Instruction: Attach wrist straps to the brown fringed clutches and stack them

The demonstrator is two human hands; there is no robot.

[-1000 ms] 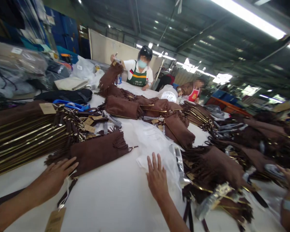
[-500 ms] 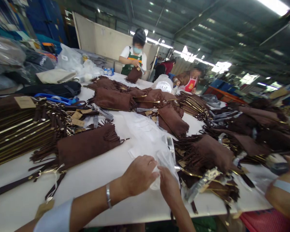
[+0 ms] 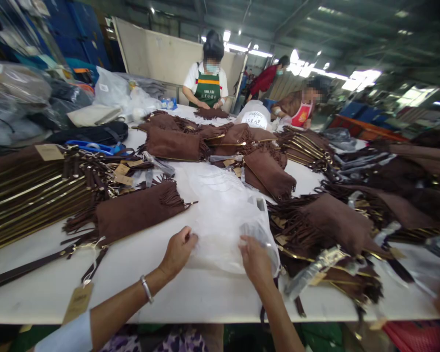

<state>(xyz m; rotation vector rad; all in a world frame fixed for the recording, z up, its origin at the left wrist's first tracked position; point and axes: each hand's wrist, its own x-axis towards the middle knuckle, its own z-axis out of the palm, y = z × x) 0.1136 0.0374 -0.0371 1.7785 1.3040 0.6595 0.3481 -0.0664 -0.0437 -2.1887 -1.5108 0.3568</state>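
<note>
A clear plastic bag lies spread on the white table in front of me. My left hand pinches its near left edge with curled fingers. My right hand is closed at the bag's near right side, gripping the plastic; the thumb is partly hidden. Left of the bag rests a brown fringed handbag with a dark strap and a tan hang tag. On the right, close to my right hand, brown fringed handbags are piled, with a plastic-wrapped strap on them.
Handbags with gold zips are stacked at the left. More brown handbags lie across the table's middle. A blue tape dispenser sits at the far left. Co-workers stand beyond the table, one in a green apron.
My hands were together at the crumpled plastic; now they are apart, my left hand further left, and the bag's near edge is spread between them. A co-worker's arm at right has mostly left view.
</note>
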